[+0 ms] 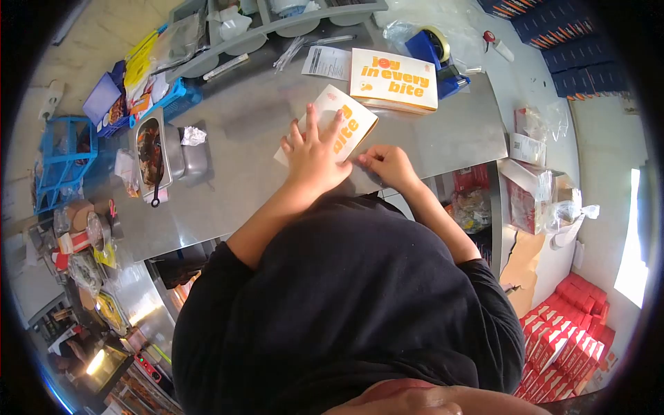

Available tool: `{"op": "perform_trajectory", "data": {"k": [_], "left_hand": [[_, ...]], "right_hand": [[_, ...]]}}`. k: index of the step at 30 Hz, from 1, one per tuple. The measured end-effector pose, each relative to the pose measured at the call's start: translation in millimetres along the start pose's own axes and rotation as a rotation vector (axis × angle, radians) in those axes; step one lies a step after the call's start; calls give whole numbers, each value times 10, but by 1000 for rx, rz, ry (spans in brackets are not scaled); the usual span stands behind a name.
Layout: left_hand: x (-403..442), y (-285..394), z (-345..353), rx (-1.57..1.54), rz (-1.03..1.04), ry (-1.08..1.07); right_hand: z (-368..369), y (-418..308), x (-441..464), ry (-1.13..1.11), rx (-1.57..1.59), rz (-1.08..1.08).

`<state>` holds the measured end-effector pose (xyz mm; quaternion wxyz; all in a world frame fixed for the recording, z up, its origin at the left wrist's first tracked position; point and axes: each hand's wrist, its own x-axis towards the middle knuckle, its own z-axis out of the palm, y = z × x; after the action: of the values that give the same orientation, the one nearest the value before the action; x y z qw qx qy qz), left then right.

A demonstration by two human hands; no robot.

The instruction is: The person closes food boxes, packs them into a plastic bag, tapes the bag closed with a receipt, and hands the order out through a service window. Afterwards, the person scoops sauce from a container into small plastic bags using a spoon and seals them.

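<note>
Hands apart, upper centre of frame. Left hand (312, 153) palm-down, fingers spread over a white carton (361, 126) lying askew on the steel bench (456, 142). Right hand (393, 167) curled by carton's lower-right edge; cannot tell whether it grips anything. Second carton (393, 77) just beyond, upper right of first.
</note>
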<state>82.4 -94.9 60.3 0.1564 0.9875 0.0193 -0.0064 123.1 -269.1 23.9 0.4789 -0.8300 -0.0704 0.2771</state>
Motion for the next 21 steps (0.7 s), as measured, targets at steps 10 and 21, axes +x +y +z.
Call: {"op": "perform_trajectory", "data": {"k": [10,21], "left_hand": [[122,-73,174,79,67,96],[122,364,322,300,-166,49]], "right_hand": [[-127,-219,179,-108,-614,-35],[-2931,-52,1046,458,-279,-404]]}}
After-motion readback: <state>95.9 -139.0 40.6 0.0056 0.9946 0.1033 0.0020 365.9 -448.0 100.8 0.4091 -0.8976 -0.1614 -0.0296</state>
